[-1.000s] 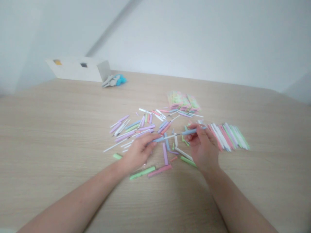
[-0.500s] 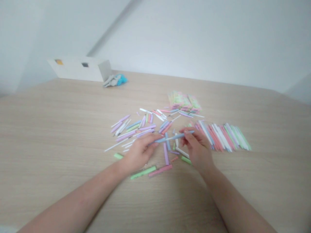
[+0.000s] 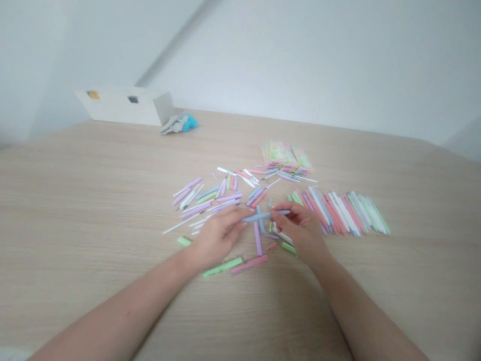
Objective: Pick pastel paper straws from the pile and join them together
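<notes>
Spanning the centre of the frame, a blue pen [image 3: 256, 217] is being held nearly level between two hands. The left hand [image 3: 218, 233] is pinching its left end; the right hand [image 3: 300, 228] is gripping its right part between thumb and fingers. Uneven pressure could be skewing the pen; a slackening pinch could be dropping it onto the blue barrel [image 3: 262, 226] lying beneath. Slanted pens [image 3: 343, 213] are lying right of centre; a white box [image 3: 120, 111] is standing upper left.
</notes>
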{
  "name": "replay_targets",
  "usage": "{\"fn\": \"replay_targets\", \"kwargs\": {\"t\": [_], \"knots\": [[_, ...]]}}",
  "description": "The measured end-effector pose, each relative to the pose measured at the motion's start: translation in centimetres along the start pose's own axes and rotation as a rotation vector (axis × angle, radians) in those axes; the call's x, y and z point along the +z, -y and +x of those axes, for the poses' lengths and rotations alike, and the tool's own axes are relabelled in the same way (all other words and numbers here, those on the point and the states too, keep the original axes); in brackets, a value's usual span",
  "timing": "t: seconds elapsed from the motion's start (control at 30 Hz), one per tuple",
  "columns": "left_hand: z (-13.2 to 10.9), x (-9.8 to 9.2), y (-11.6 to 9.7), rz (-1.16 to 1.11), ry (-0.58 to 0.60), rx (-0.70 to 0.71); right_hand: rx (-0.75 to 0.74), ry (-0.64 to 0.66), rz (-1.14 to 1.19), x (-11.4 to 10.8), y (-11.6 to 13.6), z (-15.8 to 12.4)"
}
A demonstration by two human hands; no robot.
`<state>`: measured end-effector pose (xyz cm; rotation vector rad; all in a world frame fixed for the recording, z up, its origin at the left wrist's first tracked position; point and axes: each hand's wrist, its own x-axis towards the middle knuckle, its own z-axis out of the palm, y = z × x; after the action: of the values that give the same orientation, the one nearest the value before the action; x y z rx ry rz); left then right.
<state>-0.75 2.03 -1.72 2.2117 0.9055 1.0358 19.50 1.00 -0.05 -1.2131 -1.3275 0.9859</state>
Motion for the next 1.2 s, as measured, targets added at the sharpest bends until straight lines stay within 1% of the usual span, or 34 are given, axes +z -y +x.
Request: {"fn": "replay_targets", "kwargs": {"t": [0.13, 0.23, 0.4, 0.57, 0.63, 0.77, 0.83, 0.9, 1.0, 1.1, 1.2], "knots": [[-0.1, 0.1, 0.1, 0.037, -0.028, 0.030, 0.053, 0.012, -0.013, 0.0, 0.1, 0.1], [-0.1, 0.2, 0.3, 0.065, -0.027, 0.044, 0.075, 0.017, -0.075, 0.0, 0.1, 0.0], [-0.1, 0.1, 0.2, 0.094, -0.008, 0.055, 0.064, 0.052, -0.221, -0.1, 0.3, -0.1], [-0.1, 0.0, -0.1, 0.099, 0.013, 0.024, 0.057, 0.103, -0.274, -0.3, -0.1, 0.1], [-0.2, 0.0, -0.1, 0.094, 0.015, -0.004, 0.033, 0.148, -0.237, -0.5, -0.4, 0.2], [-0.1, 0.1, 0.3, 0.104, -0.019, -0.018, 0.022, 0.245, -0.069, -1.0, -0.6, 0.3], [-0.1, 0.1, 0.5, 0.101, -0.026, -0.014, -0.012, 0.273, -0.070, -1.3, -0.6, 0.4], [0.0, 0.1, 0.6, 0.092, -0.023, -0.005, -0.054, 0.264, -0.122, -1.4, -0.7, 0.4], [0.0, 0.1, 0.6, 0.091, -0.025, 0.008, -0.079, 0.206, -0.208, -1.5, -0.7, 0.5], [0.0, 0.1, 0.5, 0.094, -0.032, 0.014, -0.066, 0.179, -0.271, -1.4, -0.5, 0.5], [-0.1, 0.1, 0.4, 0.099, -0.020, 0.017, -0.041, 0.186, -0.323, -1.2, -0.1, 0.5]]}}
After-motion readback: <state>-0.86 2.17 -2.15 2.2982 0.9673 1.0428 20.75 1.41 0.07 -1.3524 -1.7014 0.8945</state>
